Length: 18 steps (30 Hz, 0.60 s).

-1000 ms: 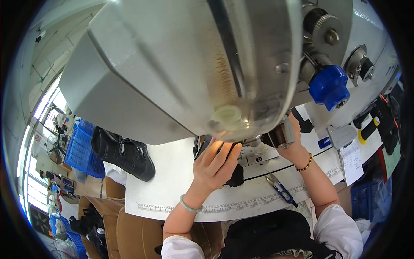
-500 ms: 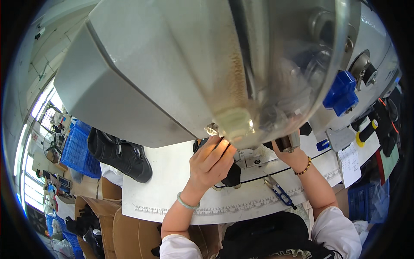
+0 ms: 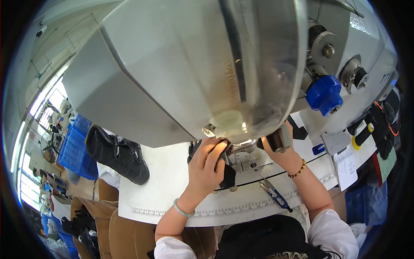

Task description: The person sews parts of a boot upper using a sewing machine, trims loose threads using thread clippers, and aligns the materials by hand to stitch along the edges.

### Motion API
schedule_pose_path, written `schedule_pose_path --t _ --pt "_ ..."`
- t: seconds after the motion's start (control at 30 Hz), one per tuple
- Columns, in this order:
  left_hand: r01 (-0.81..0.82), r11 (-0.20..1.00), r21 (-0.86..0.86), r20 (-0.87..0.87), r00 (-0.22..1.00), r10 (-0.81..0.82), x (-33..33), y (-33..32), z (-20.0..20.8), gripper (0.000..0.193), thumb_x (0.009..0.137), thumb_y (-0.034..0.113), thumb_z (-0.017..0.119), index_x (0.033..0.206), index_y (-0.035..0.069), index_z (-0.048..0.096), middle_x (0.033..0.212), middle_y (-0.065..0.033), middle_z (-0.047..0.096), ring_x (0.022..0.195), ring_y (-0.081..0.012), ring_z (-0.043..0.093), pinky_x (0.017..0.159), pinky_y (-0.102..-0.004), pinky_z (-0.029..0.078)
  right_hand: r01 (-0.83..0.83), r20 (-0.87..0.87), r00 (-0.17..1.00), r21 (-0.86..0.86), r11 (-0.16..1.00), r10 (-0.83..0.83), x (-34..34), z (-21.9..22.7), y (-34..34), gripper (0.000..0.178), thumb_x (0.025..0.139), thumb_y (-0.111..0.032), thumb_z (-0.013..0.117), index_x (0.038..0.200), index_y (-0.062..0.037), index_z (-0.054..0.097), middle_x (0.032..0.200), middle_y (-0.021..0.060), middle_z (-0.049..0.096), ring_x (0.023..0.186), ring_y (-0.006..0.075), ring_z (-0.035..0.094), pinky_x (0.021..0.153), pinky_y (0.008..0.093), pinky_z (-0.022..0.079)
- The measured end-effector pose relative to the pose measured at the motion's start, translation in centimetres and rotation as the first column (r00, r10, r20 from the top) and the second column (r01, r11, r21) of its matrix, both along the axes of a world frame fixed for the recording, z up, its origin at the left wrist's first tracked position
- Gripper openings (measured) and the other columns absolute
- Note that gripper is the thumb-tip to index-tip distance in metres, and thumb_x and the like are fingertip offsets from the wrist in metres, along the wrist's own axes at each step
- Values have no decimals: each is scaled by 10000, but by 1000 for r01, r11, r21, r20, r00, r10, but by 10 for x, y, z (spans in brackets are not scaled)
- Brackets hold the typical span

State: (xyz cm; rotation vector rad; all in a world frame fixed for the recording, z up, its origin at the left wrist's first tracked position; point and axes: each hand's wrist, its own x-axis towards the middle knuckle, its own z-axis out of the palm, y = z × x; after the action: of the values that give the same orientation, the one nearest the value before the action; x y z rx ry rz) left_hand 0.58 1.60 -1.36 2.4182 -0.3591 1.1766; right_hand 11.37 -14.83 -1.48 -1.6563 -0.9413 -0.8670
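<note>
My left hand is closed on a black piece of material, with fingers and thumb pressed together near the needle area of a sewing machine. The piece is partly hidden under my fingers and the machine head. To its right, my right hand reaches in behind a metal cylinder on the machine. Its fingertips are mostly out of sight, so I cannot make out whether they grip anything. A metal plate lies between my two hands.
Blue-handled thread snips lie near a printed ruler along the table's front edge. A black boot stands at the left. Blue crates and a cardboard box flank the table. A paper sheet hangs at the right.
The view has shifted, so the machine head and its blue knob appear further left. My left hand sits slightly lower, and more of the plate between my hands shows.
</note>
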Motion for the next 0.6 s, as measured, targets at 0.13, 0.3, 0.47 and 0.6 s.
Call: schedule_pose_path --t 0.13,0.3,0.47,0.6 --pt "-68 988 139 115 992 53 4 1 -2 313 684 -75 586 982 17 606 988 -113 572 931 -301 592 753 -333 509 22 12 1000 -13 1000 -22 -3 3 -1 143 630 51 587 724 -57 601 675 36 537 647 205 493 581 321 381" --pt "-107 971 214 180 981 68 4 -1 3 278 698 -74 592 965 -1 612 957 -118 586 903 -296 604 730 -321 520 -7 -68 998 -15 1000 6 -2 3 1 114 653 50 585 711 -48 592 677 44 527 644 215 487 588 327 365" --pt "-119 970 214 183 980 79 4 -3 5 273 709 -112 535 955 -13 600 940 -144 585 911 -305 615 757 -339 526 -11 -62 998 -55 998 8 -2 3 1 119 646 65 585 715 -32 587 703 68 531 724 247 498 630 337 389" --pt "-131 966 221 182 979 91 2 -5 9 262 708 -115 531 946 -23 593 938 -145 589 914 -309 616 749 -337 525 -59 -69 996 -93 994 53 0 3 0 98 651 57 584 718 -15 583 735 105 543 824 271 502 664 340 409"
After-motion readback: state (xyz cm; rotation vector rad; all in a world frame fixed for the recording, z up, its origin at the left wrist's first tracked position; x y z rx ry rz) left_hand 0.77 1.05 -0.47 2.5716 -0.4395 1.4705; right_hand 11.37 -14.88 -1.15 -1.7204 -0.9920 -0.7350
